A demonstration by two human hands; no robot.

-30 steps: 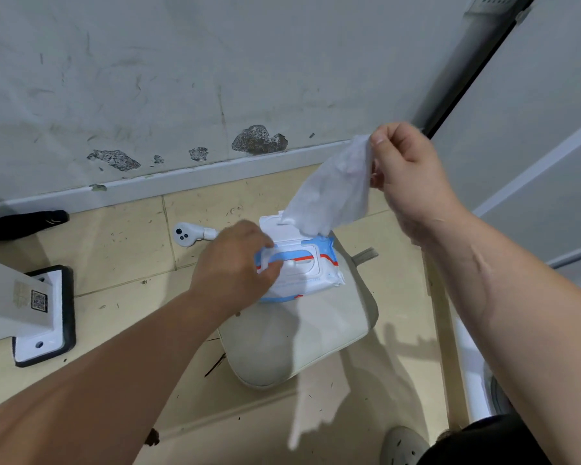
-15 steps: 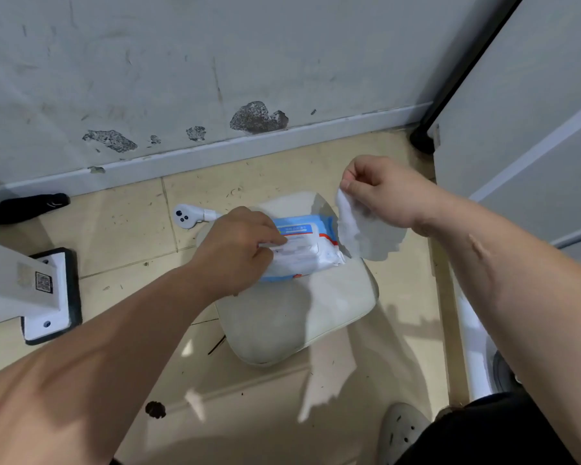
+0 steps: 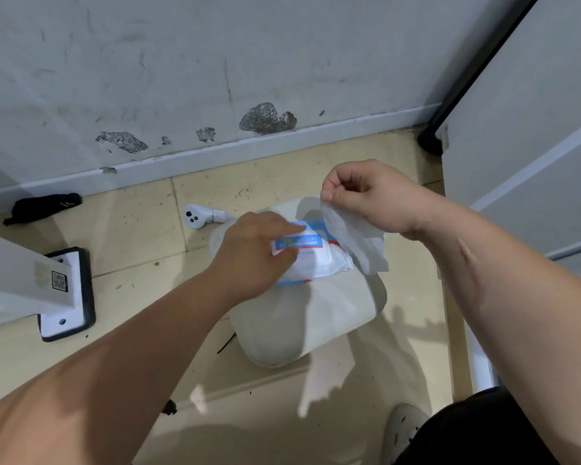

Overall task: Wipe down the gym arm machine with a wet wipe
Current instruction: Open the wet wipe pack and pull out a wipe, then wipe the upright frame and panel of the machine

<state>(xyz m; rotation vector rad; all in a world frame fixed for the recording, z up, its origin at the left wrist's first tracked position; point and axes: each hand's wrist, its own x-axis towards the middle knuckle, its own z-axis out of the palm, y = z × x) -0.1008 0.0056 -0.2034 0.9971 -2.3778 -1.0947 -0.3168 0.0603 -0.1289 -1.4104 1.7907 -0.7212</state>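
A blue and white wet wipe pack (image 3: 312, 260) lies on a pale padded seat (image 3: 302, 317) of the gym machine. My left hand (image 3: 252, 253) presses on the pack, its fingers over the lid, which lies shut. My right hand (image 3: 366, 196) pinches a white wet wipe (image 3: 353, 243) by its top edge; the wipe hangs down just right of the pack and is free of it.
A white machine leg with a black-edged foot plate (image 3: 64, 293) stands at the left. A small white device (image 3: 198, 216) and a black object (image 3: 44, 206) lie on the tiled floor by the scuffed wall. A grey panel (image 3: 524, 146) rises at the right. A shoe (image 3: 403, 427) shows below.
My right hand pulled the wipe free of the pack and came down beside it. My left hand closed the pack's lid and stays on it.
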